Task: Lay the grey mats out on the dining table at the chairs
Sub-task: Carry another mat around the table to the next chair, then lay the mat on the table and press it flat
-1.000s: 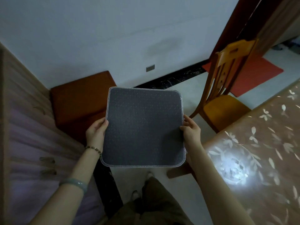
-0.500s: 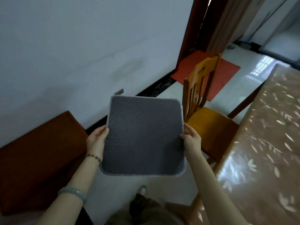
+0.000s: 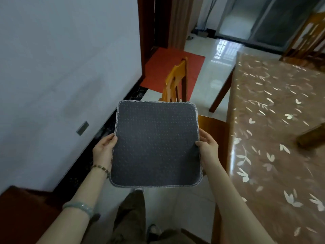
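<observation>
Currently both hands, left (image 3: 103,150) and right (image 3: 208,148), pinch the grey mat (image 3: 155,143) flat; carry it right, level, onto the counter (image 3: 274,138) beside the chair (image 3: 177,81).

A dark grey mat (image 3: 155,143), dotted with a fine repeating pattern and edged in pale grey stitching. A brown dining table (image 3: 274,138) patterned with pale leaf sprigs. An orange-yellow wooden chair (image 3: 175,81). A red floor mat (image 3: 168,67). A pale green bangle (image 3: 79,207).
</observation>
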A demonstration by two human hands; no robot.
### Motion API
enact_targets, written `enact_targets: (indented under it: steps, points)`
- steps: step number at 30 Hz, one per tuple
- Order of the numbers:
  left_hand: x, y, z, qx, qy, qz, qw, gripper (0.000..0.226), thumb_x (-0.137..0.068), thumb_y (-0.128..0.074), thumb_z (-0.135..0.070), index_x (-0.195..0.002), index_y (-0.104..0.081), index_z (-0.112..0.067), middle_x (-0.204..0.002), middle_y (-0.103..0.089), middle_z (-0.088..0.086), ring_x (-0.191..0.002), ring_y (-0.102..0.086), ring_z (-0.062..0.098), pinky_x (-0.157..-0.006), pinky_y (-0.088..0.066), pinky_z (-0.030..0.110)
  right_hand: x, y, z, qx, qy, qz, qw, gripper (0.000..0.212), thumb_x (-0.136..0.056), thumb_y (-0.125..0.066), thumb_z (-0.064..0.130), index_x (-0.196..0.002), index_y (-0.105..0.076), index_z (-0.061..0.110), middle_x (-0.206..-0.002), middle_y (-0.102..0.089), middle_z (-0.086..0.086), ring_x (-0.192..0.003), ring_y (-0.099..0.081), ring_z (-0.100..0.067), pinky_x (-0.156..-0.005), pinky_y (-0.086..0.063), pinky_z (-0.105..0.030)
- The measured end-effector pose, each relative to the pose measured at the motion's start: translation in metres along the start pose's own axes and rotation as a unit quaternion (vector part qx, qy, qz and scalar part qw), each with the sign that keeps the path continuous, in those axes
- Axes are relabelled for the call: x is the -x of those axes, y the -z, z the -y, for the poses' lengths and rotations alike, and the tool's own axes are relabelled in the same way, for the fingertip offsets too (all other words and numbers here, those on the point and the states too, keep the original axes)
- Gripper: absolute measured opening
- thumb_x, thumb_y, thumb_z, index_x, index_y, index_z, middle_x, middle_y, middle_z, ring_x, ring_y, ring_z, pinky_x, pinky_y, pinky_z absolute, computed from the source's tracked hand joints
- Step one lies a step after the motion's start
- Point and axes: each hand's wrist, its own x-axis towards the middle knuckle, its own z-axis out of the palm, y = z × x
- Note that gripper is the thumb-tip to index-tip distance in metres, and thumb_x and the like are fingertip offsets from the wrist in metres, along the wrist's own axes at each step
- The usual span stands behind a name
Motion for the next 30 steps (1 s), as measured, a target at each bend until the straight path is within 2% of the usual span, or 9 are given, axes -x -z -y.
enact_targets:
  steps: [2, 4, 11, 13, 16, 19, 23, 27, 30]
  points:
    - [-0.025, -0.019, -0.006, -0.002, 0.007, 0.028, 1.0, 0.019, -0.086, -0.066, -0.014, -0.104, -0.068, -0.021, -0.108, -0.069, 0.006, -0.098, -0.066, 0.019, -0.087, -0.052, 0.034, -0.015, -0.001, 0.006, -0.019, 0.002, -0.025, 1.0, 0.052, -0.09, -0.048, -0.007, -0.129, -0.057, 0.026, -0.125, -0.06, 0.0, -0.108, -0.057, -0.015, -0.081, -0.049, -0.031]
    - [-0.052, -0.04, -0.016, -0.012, 0.008, 0.06, 0.998, 0.02, -0.086, -0.066, -0.013, -0.106, -0.067, -0.019, -0.11, -0.069, 0.008, -0.098, -0.066, 0.019, -0.086, -0.052, 0.032, -0.029, -0.004, 0.011, -0.041, 0.0, -0.059, 0.997, 0.051, -0.09, -0.047, -0.007, -0.128, -0.057, 0.026, -0.124, -0.061, 0.0, -0.107, -0.058, -0.015, -0.085, -0.051, -0.034]
    - [-0.135, -0.119, -0.061, -0.056, 0.002, 0.182, 0.982, 0.015, -0.087, -0.065, -0.011, -0.097, -0.068, -0.022, -0.113, -0.067, 0.013, -0.104, -0.063, 0.025, -0.095, -0.049, 0.039, -0.061, -0.01, 0.039, -0.115, 0.004, -0.159, 0.981, 0.054, -0.083, -0.05, -0.006, -0.116, -0.063, 0.034, -0.113, -0.068, 0.004, -0.103, -0.064, -0.016, -0.073, -0.052, -0.031]
    - [-0.15, -0.145, -0.069, -0.072, -0.007, 0.216, 0.974, 0.016, -0.086, -0.066, -0.011, -0.093, -0.07, -0.024, -0.106, -0.069, 0.006, -0.098, -0.066, 0.018, -0.09, -0.051, 0.034, -0.065, -0.005, 0.045, -0.134, 0.011, -0.187, 0.973, 0.055, -0.081, -0.05, -0.007, -0.118, -0.063, 0.033, -0.11, -0.07, 0.005, -0.097, -0.068, -0.015, -0.068, -0.054, -0.028]
    - [-0.16, -0.186, -0.073, -0.075, -0.007, 0.264, 0.962, 0.017, -0.086, -0.066, -0.011, -0.088, -0.07, -0.027, -0.095, -0.07, -0.004, -0.084, -0.068, 0.005, -0.075, -0.054, 0.021, -0.066, 0.008, 0.048, -0.161, 0.014, -0.242, 0.957, 0.058, -0.078, -0.049, -0.011, -0.112, -0.065, 0.034, -0.101, -0.073, 0.005, -0.084, -0.071, -0.013, -0.06, -0.056, -0.026]
    - [-0.161, -0.226, -0.068, -0.089, 0.01, 0.324, 0.942, 0.019, -0.085, -0.066, -0.011, -0.086, -0.071, -0.029, -0.098, -0.071, -0.004, -0.085, -0.069, 0.005, -0.07, -0.053, 0.017, -0.062, 0.03, 0.045, -0.178, 0.014, -0.295, 0.939, 0.061, -0.076, -0.048, -0.013, -0.108, -0.067, 0.036, -0.093, -0.075, 0.006, -0.084, -0.072, -0.018, -0.07, -0.059, -0.035]
    - [-0.153, -0.284, -0.047, -0.126, 0.033, 0.378, 0.917, 0.014, -0.084, -0.069, -0.018, -0.086, -0.073, -0.031, -0.104, -0.071, -0.003, -0.097, -0.066, 0.015, -0.082, -0.052, 0.032, -0.06, 0.067, 0.038, -0.201, 0.007, -0.355, 0.913, 0.062, -0.078, -0.046, -0.016, -0.121, -0.062, 0.027, -0.104, -0.073, 0.001, -0.09, -0.071, -0.022, -0.08, -0.058, -0.043]
    - [-0.137, -0.341, -0.019, -0.138, 0.06, 0.404, 0.903, 0.016, -0.085, -0.067, -0.015, -0.092, -0.07, -0.029, -0.1, -0.071, -0.003, -0.094, -0.067, 0.014, -0.08, -0.053, 0.031, -0.067, 0.107, 0.033, -0.224, -0.014, -0.406, 0.886, 0.061, -0.079, -0.048, -0.016, -0.12, -0.063, 0.026, -0.098, -0.072, 0.009, -0.082, -0.072, -0.014, -0.075, -0.059, -0.038]
    - [-0.125, -0.383, 0.0, -0.143, 0.077, 0.425, 0.891, 0.016, -0.087, -0.065, -0.012, -0.097, -0.069, -0.024, -0.098, -0.071, -0.001, -0.09, -0.068, 0.012, -0.077, -0.054, 0.029, -0.079, 0.139, 0.031, -0.244, -0.016, -0.425, 0.872, 0.06, -0.08, -0.046, -0.017, -0.123, -0.061, 0.023, -0.102, -0.07, 0.004, -0.088, -0.07, -0.017, -0.078, -0.058, -0.04]
